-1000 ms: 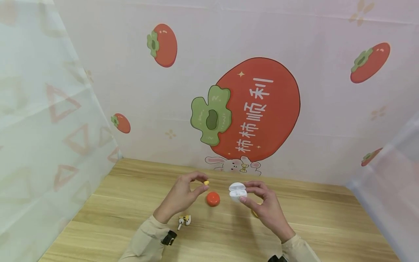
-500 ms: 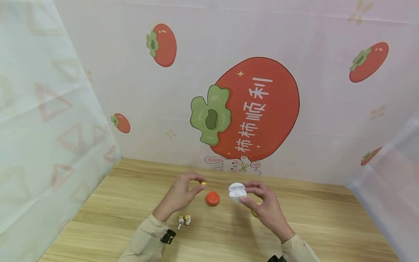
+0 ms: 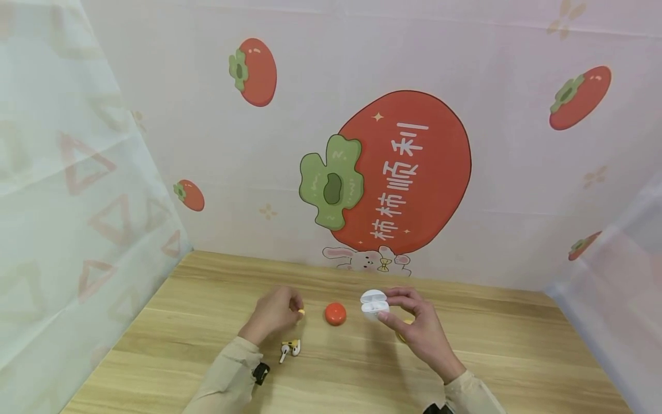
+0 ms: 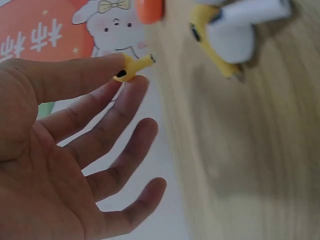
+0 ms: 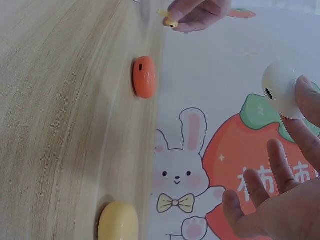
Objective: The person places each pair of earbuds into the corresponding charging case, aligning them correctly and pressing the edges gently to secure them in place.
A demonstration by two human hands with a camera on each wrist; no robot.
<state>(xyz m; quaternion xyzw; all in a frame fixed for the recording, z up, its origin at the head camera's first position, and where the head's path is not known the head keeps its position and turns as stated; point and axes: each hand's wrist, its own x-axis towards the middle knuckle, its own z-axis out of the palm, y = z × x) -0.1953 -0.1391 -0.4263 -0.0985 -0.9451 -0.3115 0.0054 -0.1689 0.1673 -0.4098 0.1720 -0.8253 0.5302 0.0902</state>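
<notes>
A yellow earbud (image 4: 131, 67) is pinched between the thumb and fingertips of my left hand (image 3: 274, 313), above the table. Close by, toward me, lies a small cluster of white and yellow earbuds (image 3: 291, 348). My right hand (image 3: 421, 328) grips a white earbud case (image 3: 374, 305) in the air, its lid raised and its slots facing me. From the right wrist view only the underside of that white case shows, with a dark port. Between the hands, a closed orange-red case (image 3: 335, 314) rests on the table.
A yellow case (image 5: 118, 223) lies on the wooden table (image 3: 491, 345), mostly hidden behind my right hand in the head view. A printed curtain (image 3: 233, 149) stands at the table's back edge, and side curtains rise left and right.
My left hand has moved left and down with the yellow earbud, away from the white case and toward the loose earbuds. My right hand and the white case have stayed nearly still.
</notes>
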